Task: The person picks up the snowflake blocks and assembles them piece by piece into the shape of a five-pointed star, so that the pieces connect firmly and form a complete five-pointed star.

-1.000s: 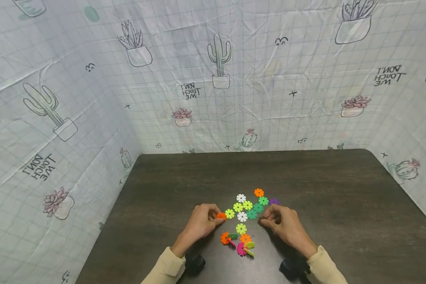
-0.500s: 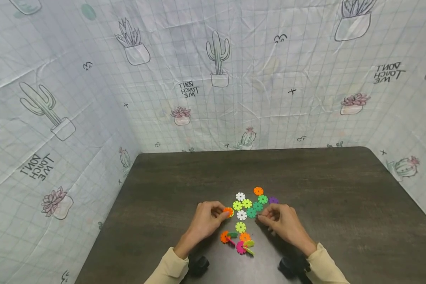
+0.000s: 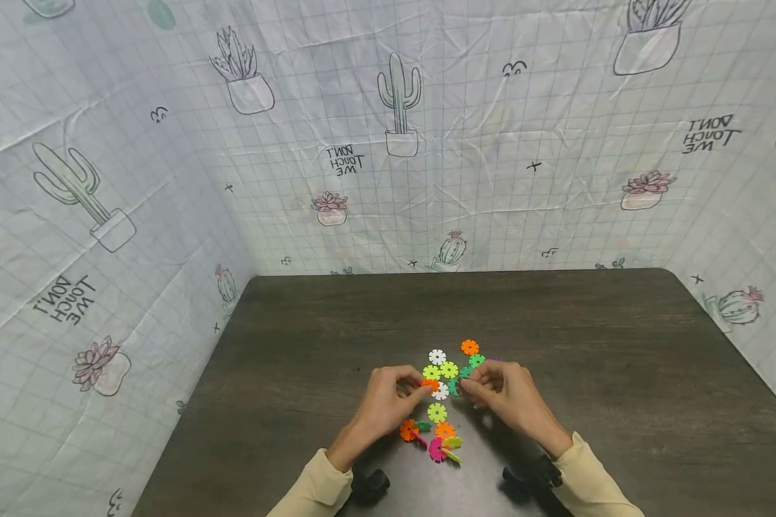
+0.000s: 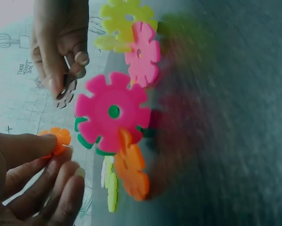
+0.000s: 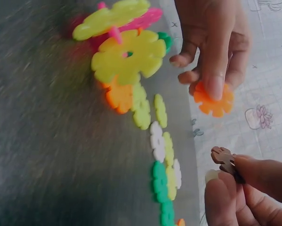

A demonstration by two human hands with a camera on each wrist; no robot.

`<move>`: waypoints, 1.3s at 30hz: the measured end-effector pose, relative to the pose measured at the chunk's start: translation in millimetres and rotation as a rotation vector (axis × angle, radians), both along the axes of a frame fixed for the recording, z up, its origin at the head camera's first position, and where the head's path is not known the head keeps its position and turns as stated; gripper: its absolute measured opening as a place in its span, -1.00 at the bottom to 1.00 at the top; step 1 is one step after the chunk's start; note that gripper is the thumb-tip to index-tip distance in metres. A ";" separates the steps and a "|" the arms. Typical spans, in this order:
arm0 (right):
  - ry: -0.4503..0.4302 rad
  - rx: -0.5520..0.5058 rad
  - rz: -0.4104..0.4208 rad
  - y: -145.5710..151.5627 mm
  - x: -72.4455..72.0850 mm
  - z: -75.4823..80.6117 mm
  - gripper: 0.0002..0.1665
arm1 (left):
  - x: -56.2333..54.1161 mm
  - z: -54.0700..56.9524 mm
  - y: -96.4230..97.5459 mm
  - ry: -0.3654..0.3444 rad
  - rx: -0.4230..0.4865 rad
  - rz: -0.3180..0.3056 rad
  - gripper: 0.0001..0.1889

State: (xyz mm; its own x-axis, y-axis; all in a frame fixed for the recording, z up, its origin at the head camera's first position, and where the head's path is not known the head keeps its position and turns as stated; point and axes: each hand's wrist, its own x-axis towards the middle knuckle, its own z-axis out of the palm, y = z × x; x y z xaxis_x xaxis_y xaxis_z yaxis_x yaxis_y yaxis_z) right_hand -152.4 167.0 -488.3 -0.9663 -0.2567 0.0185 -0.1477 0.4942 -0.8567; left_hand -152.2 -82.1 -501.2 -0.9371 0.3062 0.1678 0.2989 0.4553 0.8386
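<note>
My left hand (image 3: pixel 393 399) pinches an orange notched disc (image 5: pixel 213 101) between thumb and fingers, above the flat row of discs. In the head view that orange disc overlaps a white disc (image 3: pixel 440 392). Opposite, my right hand (image 3: pixel 503 386) pinches a small brown notched piece (image 5: pixel 221 155) at its fingertips; it looks like two brown discs set together, partly covered by the thumb. Teal-green discs (image 3: pixel 453 388) lie beside the right fingertips. A white disc (image 3: pixel 437 356) and two lime discs (image 3: pixel 449 370) lie just beyond the hands.
Nearer me, a cluster of joined discs stands on the dark table (image 3: pixel 297 323), with a pink disc (image 3: pixel 436 450) and an orange disc (image 3: pixel 409 430). A lime disc (image 3: pixel 437 413) lies behind it. Another orange disc (image 3: pixel 470 347) lies farthest back. A patterned cloth (image 3: pixel 491 179) surrounds the table.
My left hand has moved right with the orange disc, passing over a lime disc now hidden from the head view. My right hand has shifted slightly left, and both hands are closer together.
</note>
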 end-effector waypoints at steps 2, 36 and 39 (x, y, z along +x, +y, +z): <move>-0.005 -0.028 0.000 -1.7 -0.1 1.6 -0.82 | -0.4 0.3 2.3 0.011 0.015 -0.014 -0.93; -0.112 -0.225 0.100 -5.4 7.4 9.7 -0.66 | 8.8 -2.2 9.7 0.302 0.091 -0.125 -0.93; -0.113 -0.258 0.114 -5.5 7.4 11.0 -0.66 | 8.3 -1.3 9.3 0.350 0.111 -0.140 -0.93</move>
